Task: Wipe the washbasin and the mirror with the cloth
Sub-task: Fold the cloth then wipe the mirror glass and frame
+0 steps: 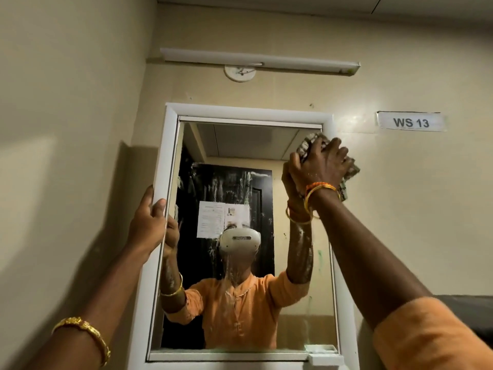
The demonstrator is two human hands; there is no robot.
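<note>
A mirror [290, 303] in a white frame [248, 110] hangs on the beige wall straight ahead, its glass streaked with white foam and water runs. My right hand [322, 166] presses a crumpled grey-brown cloth [349, 177] against the frame's upper right corner. My left hand [149, 220] grips the frame's left edge about halfway up, thumb on the glass side. The glass reflects both arms, an orange shirt and a white headset. The washbasin is out of view.
A tube light fixture [261, 61] and a round white wall fitting [239, 73] sit above the mirror. A label reading WS 13 [411, 122] is on the wall to the right. A dark object [469, 311] shows at the lower right edge.
</note>
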